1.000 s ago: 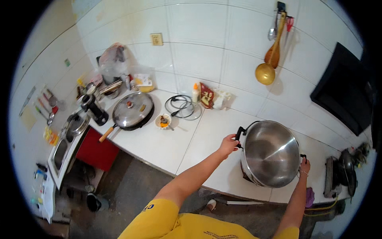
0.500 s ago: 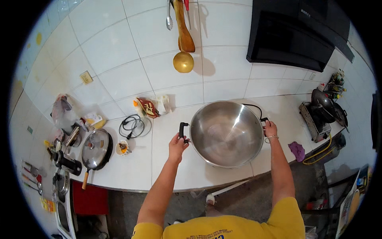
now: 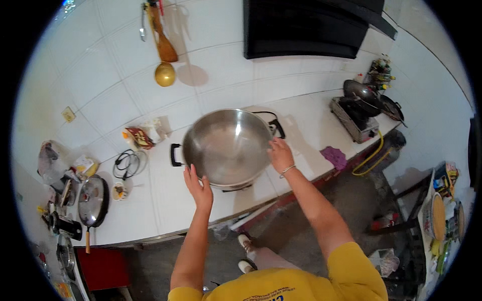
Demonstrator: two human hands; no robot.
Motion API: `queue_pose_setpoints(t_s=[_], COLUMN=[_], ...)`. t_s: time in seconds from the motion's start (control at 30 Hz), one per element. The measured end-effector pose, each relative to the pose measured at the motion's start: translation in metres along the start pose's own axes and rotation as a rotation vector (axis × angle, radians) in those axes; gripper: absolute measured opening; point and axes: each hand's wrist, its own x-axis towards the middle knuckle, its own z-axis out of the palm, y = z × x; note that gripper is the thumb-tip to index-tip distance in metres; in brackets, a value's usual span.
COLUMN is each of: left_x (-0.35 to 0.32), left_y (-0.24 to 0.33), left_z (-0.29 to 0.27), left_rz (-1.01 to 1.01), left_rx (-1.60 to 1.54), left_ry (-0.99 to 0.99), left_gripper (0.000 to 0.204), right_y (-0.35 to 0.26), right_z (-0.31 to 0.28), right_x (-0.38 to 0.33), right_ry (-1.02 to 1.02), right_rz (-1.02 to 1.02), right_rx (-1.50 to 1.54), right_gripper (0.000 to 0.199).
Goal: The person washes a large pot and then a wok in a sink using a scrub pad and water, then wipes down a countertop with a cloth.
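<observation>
Moved off pot's black handles [image 3: 175, 155] since earlier frame: left hand [image 3: 200, 190] and right hand [image 3: 281, 155]. Far left, lidded frying pan [image 3: 92, 200] on white counter [image 3: 138, 215]; then white cup [image 3: 119, 192], looped black cable [image 3: 126, 167]. Left hand open, fingers apart, at near-left rim of wide steel pot [image 3: 226, 148]. Pot over counter, between cable and stove. Right hand at pot's right rim, fingers bent; cannot tell whether gripping. Farther right, purple cloth [image 3: 334, 157] near counter edge, then stove [image 3: 362, 133] with dark wok [image 3: 362, 95].

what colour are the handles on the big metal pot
Black: both handles of the pot are black, best seen in the head view.
</observation>
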Motion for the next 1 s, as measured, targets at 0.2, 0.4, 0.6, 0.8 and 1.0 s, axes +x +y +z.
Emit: queue_pose_setpoints(t_s=[0.2,0.4,0.6,0.8,1.0], left_x=[-0.029,-0.052,-0.077,-0.073,-0.075], left_y=[0.003,0.067,0.084,0.094,0.086], left_z=[0.003,0.030,0.073,0.071,0.077], left_rz=[0.043,0.089,-0.045,0.045,0.111], left_rx=[0.058,0.351,0.348,0.468,0.495], left_ry=[-0.037,-0.022,0.113,0.054,0.103], left_gripper=[0.038,0.043,0.045,0.049,0.045], right_y=[0.071,0.279,0.341,0.266,0.213], right_z=[-0.027,-0.022,-0.007,0.042,0.032], right_x=[-0.056,-0.110,-0.112,-0.080,-0.132], right_ry=[0.018,-0.254,-0.548,-0.566,-0.432], right_rz=[0.073,0.589,0.781,0.421,0.144], right_rx=[0.141,-0.088,-0.144,-0.168,0.157], right_gripper=[0.036,0.053,0.060,0.059,0.039])
